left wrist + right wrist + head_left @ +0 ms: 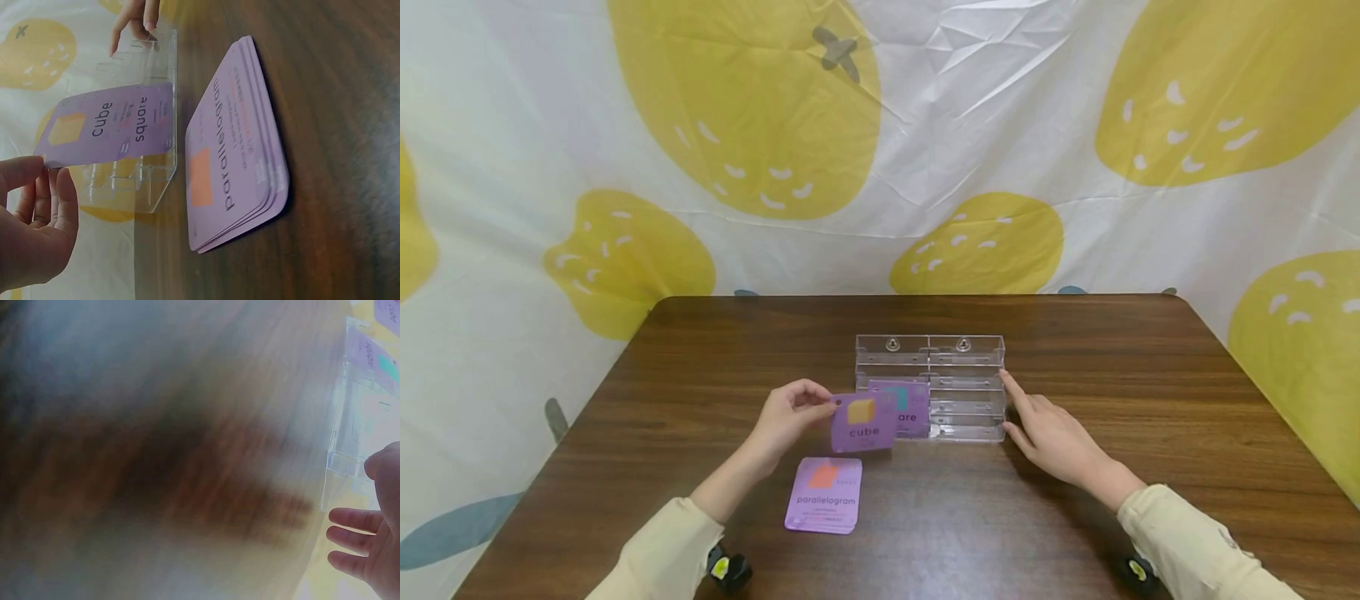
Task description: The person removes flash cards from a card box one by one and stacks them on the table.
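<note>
My left hand (786, 421) pinches a purple "cube" card (863, 423) by its upper left corner, between thumb and fingers. That card is held up in front of a clear acrylic rack (967, 408) and overlaps a purple "square" card (913, 421) standing in the rack's lower left section. My right hand (1060, 437) is at the rack's right side, index fingertip at the edge and thumb near the front corner. Its fingers look fairly straight in the right wrist view. Closer to me lies a stack of purple cards (234, 156), with "parallelogram" on top.
The rack has two columns of stepped tiers, with two round holes along its back. Everything rests on a dark brown wooden table (1037, 533). Behind it hangs a white cloth (820, 258) printed with yellow fruit.
</note>
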Demonstrator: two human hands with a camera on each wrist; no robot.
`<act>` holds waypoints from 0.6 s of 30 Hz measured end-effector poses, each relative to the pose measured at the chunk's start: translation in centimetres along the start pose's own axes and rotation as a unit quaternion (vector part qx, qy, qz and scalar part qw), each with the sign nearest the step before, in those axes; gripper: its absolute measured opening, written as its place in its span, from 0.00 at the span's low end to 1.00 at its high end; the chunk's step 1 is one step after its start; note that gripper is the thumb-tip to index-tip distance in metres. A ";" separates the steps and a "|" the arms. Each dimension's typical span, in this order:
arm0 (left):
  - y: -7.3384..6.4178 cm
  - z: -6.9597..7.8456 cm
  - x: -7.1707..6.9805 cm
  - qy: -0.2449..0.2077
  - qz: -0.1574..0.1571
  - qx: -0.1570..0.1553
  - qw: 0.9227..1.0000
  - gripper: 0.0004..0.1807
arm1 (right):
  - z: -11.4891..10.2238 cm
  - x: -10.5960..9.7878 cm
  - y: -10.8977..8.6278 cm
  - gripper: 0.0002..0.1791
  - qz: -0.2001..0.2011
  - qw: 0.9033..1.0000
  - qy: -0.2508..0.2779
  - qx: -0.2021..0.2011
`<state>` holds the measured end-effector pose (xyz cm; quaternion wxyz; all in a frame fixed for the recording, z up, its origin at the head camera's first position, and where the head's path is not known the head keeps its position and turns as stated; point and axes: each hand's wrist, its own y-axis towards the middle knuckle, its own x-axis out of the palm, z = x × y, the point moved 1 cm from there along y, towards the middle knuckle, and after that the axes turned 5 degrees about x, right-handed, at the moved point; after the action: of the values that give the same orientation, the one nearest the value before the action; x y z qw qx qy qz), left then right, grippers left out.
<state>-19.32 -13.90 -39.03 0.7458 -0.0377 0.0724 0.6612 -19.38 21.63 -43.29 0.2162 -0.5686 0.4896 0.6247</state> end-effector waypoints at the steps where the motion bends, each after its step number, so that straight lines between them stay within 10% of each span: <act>1: -0.1 -0.1 0.0 -0.001 0.001 -0.004 1.000 0.10 | 0.0 0.0 0.0 0.42 0.001 1.000 -0.001 -0.001; 18: -2.5 -1.1 -1.0 -0.014 -0.002 -0.039 0.999 0.11 | 0.0 -0.3 0.1 0.40 0.001 1.000 -0.001 -0.011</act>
<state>-17.05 -15.37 -40.09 0.7463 -0.0578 0.0358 0.6622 -19.42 21.68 -42.99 0.2100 -0.5693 0.4835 0.6309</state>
